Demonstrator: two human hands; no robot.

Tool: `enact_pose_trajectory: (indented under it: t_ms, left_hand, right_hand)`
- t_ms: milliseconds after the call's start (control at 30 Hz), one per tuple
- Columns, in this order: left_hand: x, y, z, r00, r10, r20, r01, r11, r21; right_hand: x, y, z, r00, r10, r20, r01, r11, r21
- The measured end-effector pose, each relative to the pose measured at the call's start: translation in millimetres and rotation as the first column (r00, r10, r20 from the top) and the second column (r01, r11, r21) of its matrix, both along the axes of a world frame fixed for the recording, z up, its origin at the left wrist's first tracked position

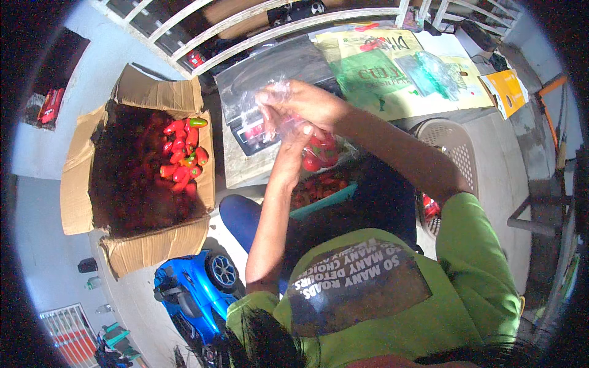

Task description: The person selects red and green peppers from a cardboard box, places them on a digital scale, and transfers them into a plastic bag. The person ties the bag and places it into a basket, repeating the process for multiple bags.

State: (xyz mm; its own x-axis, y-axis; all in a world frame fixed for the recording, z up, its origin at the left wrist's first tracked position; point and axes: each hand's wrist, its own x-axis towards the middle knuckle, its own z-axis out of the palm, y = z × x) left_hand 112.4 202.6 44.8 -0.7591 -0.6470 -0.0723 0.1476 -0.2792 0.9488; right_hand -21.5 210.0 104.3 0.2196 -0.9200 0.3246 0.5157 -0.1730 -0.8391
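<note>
Both hands are on a clear plastic bag (347, 152) in front of me. Its lower part bulges with red peppers (317, 156), and its loose upper film is gathered around my fingers. My left hand (297, 140) grips the bag just above the peppers. Higher up, my right hand (308, 101) pinches the twisted film. Behind the hands, partly covered, lies a dark flat device (251, 140) with a shiny panel. Below the bag, a teal-edged container (324, 202) with small red pieces, probably peppers, sits by my legs.
At left stands an open cardboard box (156, 246) with red peppers (181, 156) inside. A blue toy car (193, 285) is below it. Flattened printed cardboard (368, 99) bears plastic bags (430, 76). A perforated basket (448, 131) stands at right; a white railing (294, 23) runs behind.
</note>
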Motion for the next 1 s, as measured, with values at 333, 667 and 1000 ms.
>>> enact_pose_trajectory:
  t_ms: [333,667,1000]
  left_hand:
    - [1,-12,19,0.967,-0.214,0.141,0.254,0.88,-0.402]
    - [6,-17,-53,0.971,0.105,0.213,0.016,0.867,-0.497]
    - [61,-23,-42,0.9,0.088,0.426,0.227,0.739,-0.634]
  right_hand:
    - [-8,7,22,0.97,-0.231,-0.075,0.237,0.966,0.102]
    - [-12,33,-46,0.778,-0.17,-0.605,0.179,0.983,-0.046]
    - [-6,9,-46,0.7,-0.408,-0.586,0.419,0.899,-0.125]
